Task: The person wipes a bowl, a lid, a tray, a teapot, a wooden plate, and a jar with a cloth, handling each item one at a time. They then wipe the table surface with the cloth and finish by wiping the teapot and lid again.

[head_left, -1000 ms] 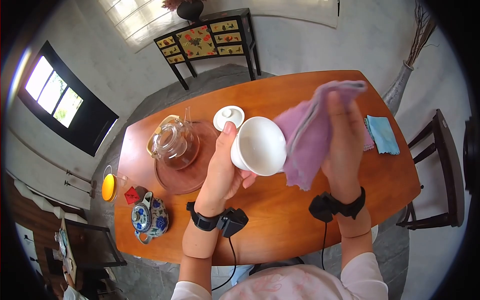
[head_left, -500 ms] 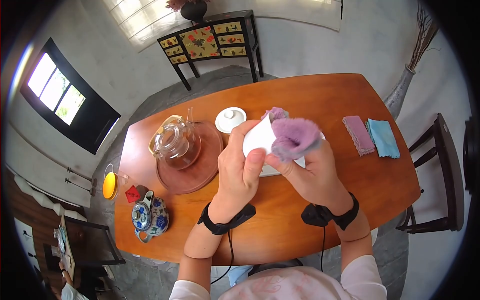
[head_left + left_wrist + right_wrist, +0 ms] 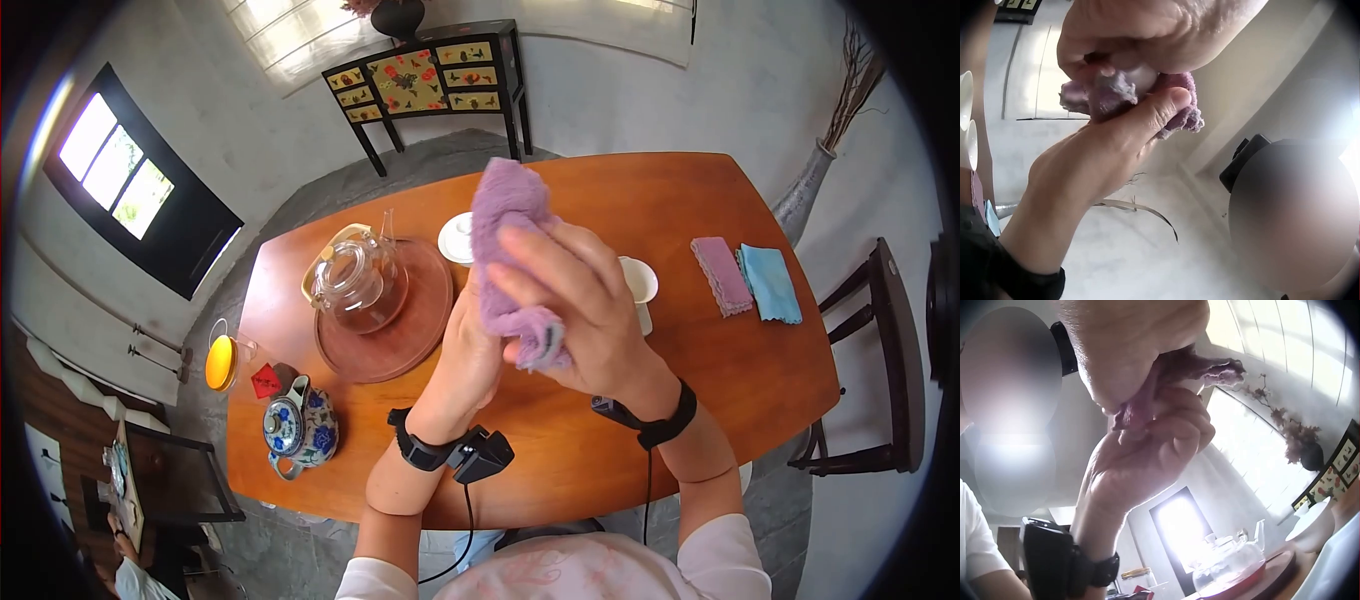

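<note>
A purple cloth (image 3: pixel 508 195) is bunched over the white cup, which it and the hands hide in the head view. Between the hands in the left wrist view, a smooth pale patch (image 3: pixel 1145 77) of the cup shows. My left hand (image 3: pixel 468 335) holds the cup from the left, its fingers curled. My right hand (image 3: pixel 592 310) grips the cloth from the right, pressing it against the cup, thumb low and fingers over the top. Both hands are raised above the table (image 3: pixel 560 465). A white lid (image 3: pixel 454 240) lies behind the left hand, partly covered by the cloth.
On the left, a glass teapot (image 3: pixel 358 290) stands on a round brown tray (image 3: pixel 375 366). Nearer are a blue-patterned teapot (image 3: pixel 316 430), a red packet (image 3: pixel 265 381) and a yellow-lidded jar (image 3: pixel 221 362). To the right are a white bowl (image 3: pixel 642 282), folded purple cloth (image 3: pixel 720 275) and blue cloth (image 3: pixel 772 285).
The cloth has come from the right onto the cup and into its mouth, and now covers it from view. The left hand has tilted and turned the cup; the right hand has moved left to it.
</note>
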{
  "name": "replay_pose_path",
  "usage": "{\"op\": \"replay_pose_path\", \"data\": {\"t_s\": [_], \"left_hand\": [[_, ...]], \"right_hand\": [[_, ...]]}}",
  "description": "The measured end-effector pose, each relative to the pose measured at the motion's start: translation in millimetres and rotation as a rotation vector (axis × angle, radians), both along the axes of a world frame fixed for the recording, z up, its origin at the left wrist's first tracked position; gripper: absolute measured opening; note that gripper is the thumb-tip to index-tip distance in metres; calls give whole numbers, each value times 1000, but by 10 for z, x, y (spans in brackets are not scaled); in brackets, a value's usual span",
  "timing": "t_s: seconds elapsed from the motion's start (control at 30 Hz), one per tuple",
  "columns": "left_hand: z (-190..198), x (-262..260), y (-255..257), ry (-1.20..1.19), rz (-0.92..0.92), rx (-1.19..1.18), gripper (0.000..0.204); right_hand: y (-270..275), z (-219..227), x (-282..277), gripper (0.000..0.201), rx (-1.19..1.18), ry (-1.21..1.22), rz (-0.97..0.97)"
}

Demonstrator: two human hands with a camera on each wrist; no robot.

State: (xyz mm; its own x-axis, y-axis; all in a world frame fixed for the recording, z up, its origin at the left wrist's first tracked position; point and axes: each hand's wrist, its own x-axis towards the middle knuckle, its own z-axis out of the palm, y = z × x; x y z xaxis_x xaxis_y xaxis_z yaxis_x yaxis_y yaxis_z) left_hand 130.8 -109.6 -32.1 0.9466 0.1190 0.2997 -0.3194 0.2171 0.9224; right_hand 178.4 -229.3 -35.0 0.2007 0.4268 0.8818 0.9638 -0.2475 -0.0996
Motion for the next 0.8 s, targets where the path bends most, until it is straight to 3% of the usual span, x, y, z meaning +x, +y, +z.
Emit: {"op": "replay_pose_path", "data": {"t_s": [0.1, 0.17, 0.2, 0.23, 0.3, 0.37, 0.43, 0.47, 0.6, 0.67, 0.7, 0.77, 0.8], "left_hand": [[-70, -19, 24, 81, -39, -73, 50], [-99, -4, 0, -168, 156, 389, 53], [-100, 31, -10, -306, 296, 541, 56], [-127, 75, 15, -305, 295, 541, 56], [-191, 157, 78, -536, 374, 851, 61], [-162, 172, 65, -568, 357, 827, 66], [-129, 196, 76, -790, 436, 1001, 64], [-130, 200, 83, -791, 423, 991, 62], [-11, 167, 117, -725, 574, 1115, 57], [-37, 143, 84, -722, 550, 1121, 56], [-52, 125, 69, -718, 529, 1126, 54], [-15, 75, 37, -705, 529, 1194, 51], [-1, 62, 27, -711, 525, 1191, 49]], "right_hand": [[-65, -16, 35, 43, 90, 124, 114], [-82, -32, 55, 42, 413, 687, 548], [-98, 15, 47, 46, 452, 849, 680], [-107, 38, 36, 46, 453, 849, 678], [-111, 80, 9, 48, 683, 1146, 784], [-131, 93, 0, 43, 774, 1224, 752], [-181, 60, 100, 37, 927, 1478, 1012], [-169, 76, 115, 33, 947, 1552, 1041], [-146, 102, 105, 31, 935, 1634, 1048], [-94, 35, 107, 28, 873, 1442, 656], [-102, 14, 109, 28, 871, 1443, 656], [-148, -22, 120, 26, 580, 1051, 280], [-161, -23, 120, 26, 580, 1054, 279]]}}
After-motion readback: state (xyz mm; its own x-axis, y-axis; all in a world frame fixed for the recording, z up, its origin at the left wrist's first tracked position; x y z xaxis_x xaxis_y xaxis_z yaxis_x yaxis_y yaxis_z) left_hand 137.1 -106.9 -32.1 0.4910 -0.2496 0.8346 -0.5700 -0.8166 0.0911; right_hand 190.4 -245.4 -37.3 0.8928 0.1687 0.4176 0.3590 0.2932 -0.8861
